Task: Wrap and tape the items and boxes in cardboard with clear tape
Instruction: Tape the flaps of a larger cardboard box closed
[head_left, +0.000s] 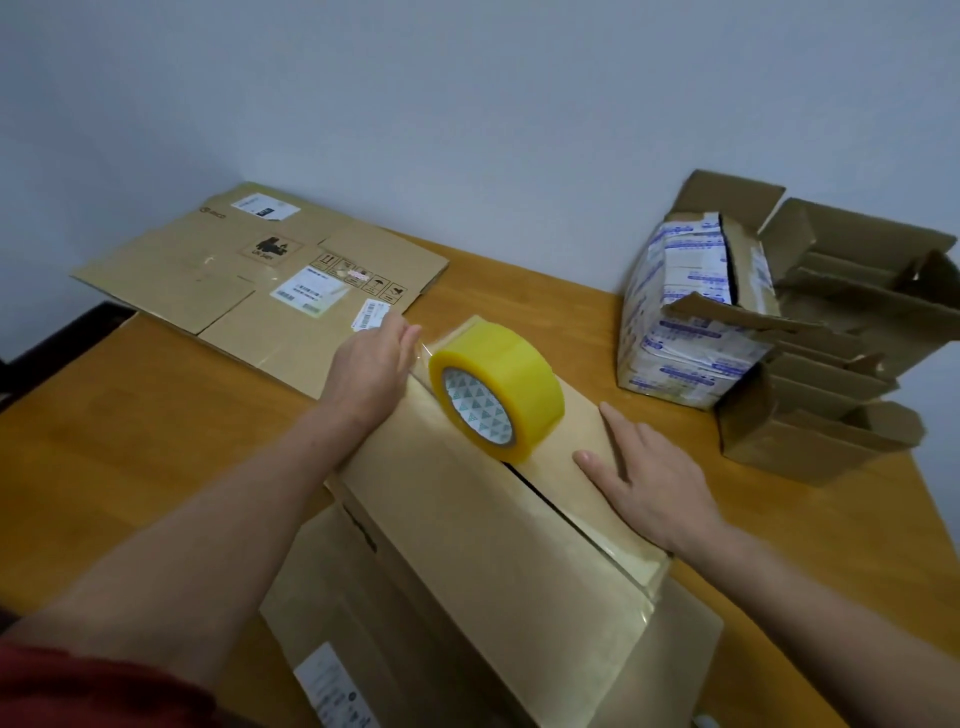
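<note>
A long parcel wrapped in brown cardboard (467, 540) lies lengthwise on the wooden table in front of me. A yellowish roll of clear tape (496, 387) stands on edge on top of it, over the dark seam between the cardboard flaps. My left hand (371, 371) reaches past the roll's left side and pinches the free end of the tape (421, 345) near the parcel's far end. My right hand (641, 480) lies flat, fingers spread, pressing the right flap down just right of the roll. It holds nothing.
A flattened cardboard sheet with labels (249, 275) lies at the back left. At the right stand a torn-open box with white and blue printed wrapping (680, 317) and several open cardboard boxes (841, 364). Another flat cardboard piece (363, 649) lies under the parcel near me.
</note>
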